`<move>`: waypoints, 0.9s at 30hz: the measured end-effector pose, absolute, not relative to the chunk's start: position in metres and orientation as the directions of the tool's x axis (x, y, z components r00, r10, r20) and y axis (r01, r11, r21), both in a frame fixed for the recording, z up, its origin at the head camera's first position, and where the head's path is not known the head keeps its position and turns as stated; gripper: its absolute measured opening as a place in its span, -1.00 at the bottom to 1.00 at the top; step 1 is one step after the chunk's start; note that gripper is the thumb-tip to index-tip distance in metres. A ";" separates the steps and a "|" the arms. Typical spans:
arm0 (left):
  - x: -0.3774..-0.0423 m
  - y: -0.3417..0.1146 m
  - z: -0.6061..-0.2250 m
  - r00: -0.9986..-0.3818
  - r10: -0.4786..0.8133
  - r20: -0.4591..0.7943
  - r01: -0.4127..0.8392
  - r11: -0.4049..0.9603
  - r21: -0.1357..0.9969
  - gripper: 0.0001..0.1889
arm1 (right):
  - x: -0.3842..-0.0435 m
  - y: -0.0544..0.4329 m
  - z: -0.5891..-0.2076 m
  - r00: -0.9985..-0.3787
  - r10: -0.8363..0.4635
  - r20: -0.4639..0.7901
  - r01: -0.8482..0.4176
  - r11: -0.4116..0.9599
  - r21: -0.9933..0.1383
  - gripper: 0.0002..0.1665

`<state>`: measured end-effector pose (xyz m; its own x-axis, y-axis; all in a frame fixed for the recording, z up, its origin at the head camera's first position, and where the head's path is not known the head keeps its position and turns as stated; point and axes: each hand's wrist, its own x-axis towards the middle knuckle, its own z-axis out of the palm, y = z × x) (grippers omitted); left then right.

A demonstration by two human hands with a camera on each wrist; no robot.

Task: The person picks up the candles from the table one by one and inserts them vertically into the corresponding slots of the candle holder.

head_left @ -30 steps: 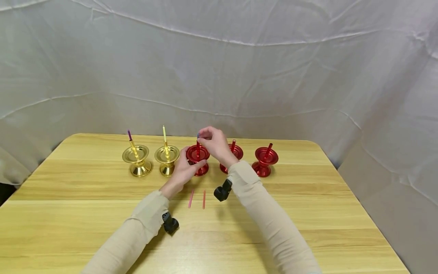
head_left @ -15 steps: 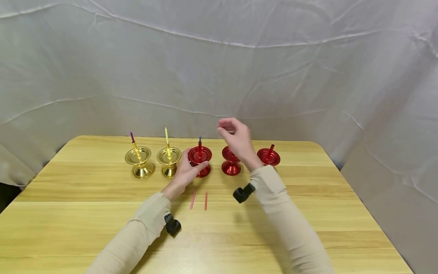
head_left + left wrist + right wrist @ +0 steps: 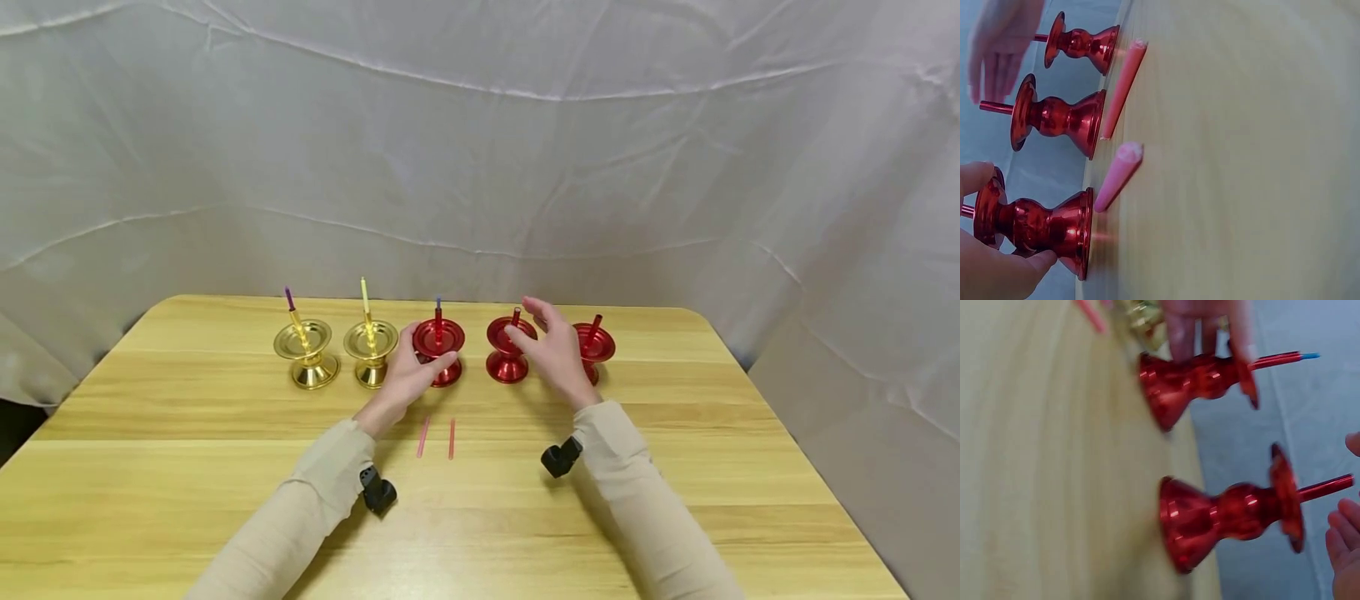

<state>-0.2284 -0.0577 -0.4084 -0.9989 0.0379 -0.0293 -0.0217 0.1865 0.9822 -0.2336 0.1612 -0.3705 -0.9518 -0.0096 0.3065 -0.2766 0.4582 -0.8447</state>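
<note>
My left hand (image 3: 405, 379) holds a shiny red candle holder (image 3: 447, 375), its thumb and fingers around the stem under the dish. A blue candle (image 3: 438, 302) stands in that holder's tube, only its tip showing. My right hand (image 3: 558, 357) is spread beside a second red candle holder (image 3: 507, 368), thumb and fingers apart around the tube top with nothing pinched. The left wrist view shows the held holder (image 3: 1066, 231) upright on the table. In the right wrist view, the second holder's tube (image 3: 1329, 487) is bare and my right fingers (image 3: 1347, 531) are near it.
A third red candle holder (image 3: 600, 342) stands behind my right hand. Two gold holders at left carry a purple candle (image 3: 290, 300) and a pale yellow candle (image 3: 364, 296). A pink candle (image 3: 423, 437) and a coral candle (image 3: 452, 439) lie on the wooden table (image 3: 480, 525).
My right hand has let go of the blue candle, lifted away rightward, then lowered beside the second red candle holder with its fingers spread. My left hand keeps its grip.
</note>
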 end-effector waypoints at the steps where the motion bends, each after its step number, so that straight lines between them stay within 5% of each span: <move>1: -0.228 -0.058 -0.408 -0.999 0.039 -0.030 -0.023 0.185 0.982 -0.17 | -0.234 0.161 -0.374 -0.955 -0.019 0.297 -0.268 0.483 -0.833 -0.34; 11: -0.229 -0.059 -0.410 -0.999 0.048 -0.020 -0.011 0.192 0.981 -0.17 | -0.237 0.163 -0.401 -0.995 0.008 0.102 -0.086 0.484 -0.871 0.02; 16: -0.229 -0.059 -0.410 -0.998 0.047 -0.029 -0.019 0.192 0.981 -0.16 | -0.239 0.167 -0.411 -1.000 0.005 0.024 -0.020 0.392 -0.920 0.01; 27: -0.229 -0.058 -0.410 -1.000 0.018 -0.024 -0.020 0.195 0.981 -0.13 | -0.243 0.168 -0.421 -0.998 -0.018 0.058 -0.061 0.332 -0.941 -0.05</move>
